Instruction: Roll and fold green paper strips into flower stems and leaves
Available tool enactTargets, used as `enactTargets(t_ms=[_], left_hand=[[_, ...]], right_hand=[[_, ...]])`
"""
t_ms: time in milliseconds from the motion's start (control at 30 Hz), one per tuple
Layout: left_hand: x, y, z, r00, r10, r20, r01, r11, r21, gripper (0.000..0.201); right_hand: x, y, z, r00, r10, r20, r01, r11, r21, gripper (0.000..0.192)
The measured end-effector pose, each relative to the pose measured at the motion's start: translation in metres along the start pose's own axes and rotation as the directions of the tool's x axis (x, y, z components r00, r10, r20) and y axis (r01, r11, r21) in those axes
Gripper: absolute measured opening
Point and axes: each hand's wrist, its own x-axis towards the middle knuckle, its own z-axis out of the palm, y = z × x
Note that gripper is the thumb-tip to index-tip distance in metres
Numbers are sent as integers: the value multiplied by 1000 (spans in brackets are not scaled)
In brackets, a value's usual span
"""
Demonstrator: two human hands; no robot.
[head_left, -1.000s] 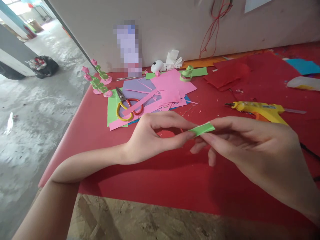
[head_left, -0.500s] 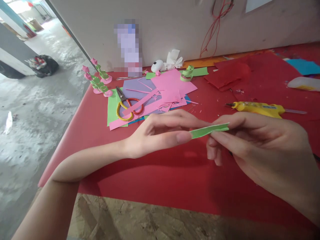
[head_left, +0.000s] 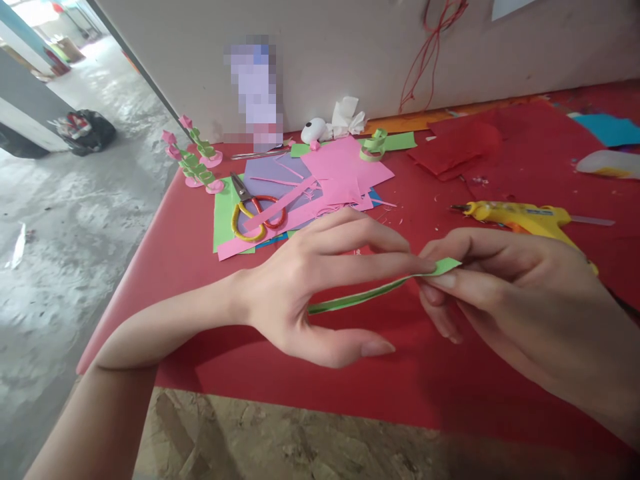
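Two hands met above the smooth red table [head_left: 350,393]: the right hand [head_left: 505,300] pinched one end of a thin, flat green paper strip [head_left: 370,291], while the left hand [head_left: 320,287] lay spread, fingers over it.

Both bare forearms reach in over the near edge. The left arm comes from the near left, its wrist bent, the left hand [head_left: 305,287] turned palm rightward with the fingers stretched long toward the right and the thumb [head_left: 350,348] swung low and apart, so this grip stands spread. The right hand [head_left: 505,293] enters from the near right, back upward, thumb and forefinger pressed together at their tips, the other fingers curled under. The fingertips of both hands meet.
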Motion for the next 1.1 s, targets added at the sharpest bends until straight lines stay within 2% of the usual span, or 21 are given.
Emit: enactTargets(t_ms=[133, 333, 400, 500, 633, 967, 1100], left_hand=[[-2, -4, 0, 997, 68, 38, -70, 996, 54, 57], [-2, -6, -4, 988, 8, 156, -1, 999, -43, 64], [-3, -8, -4, 988, 18, 155, -11, 999, -50, 62], [-5, -10, -1, 996, 17, 88, -11, 997, -76, 46], [-6, -7, 2, 997, -58, 54, 64, 991, -117, 34], [-7, 0, 1, 980, -188, 59, 196, 960, -202, 37], [-5, 2, 4, 986, -161, 40, 165, 972, -168, 38]], right_hand=[[2, -1, 1, 995, 77, 58, -82, 992, 98, 8], [4, -8, 2, 975, 157, 159, -190, 957, 220, 20], [5, -8, 2, 976, 144, 166, -181, 956, 233, 22], [9, -4, 2, 982, 101, 161, -142, 953, 267, 17], [11, 0, 3, 986, 72, 153, -113, 953, 281, 9], [11, -2, 3, 995, 9, 96, -32, 972, 233, 7], [10, 0, 4, 999, 6, 41, -14, 977, 212, 7]])
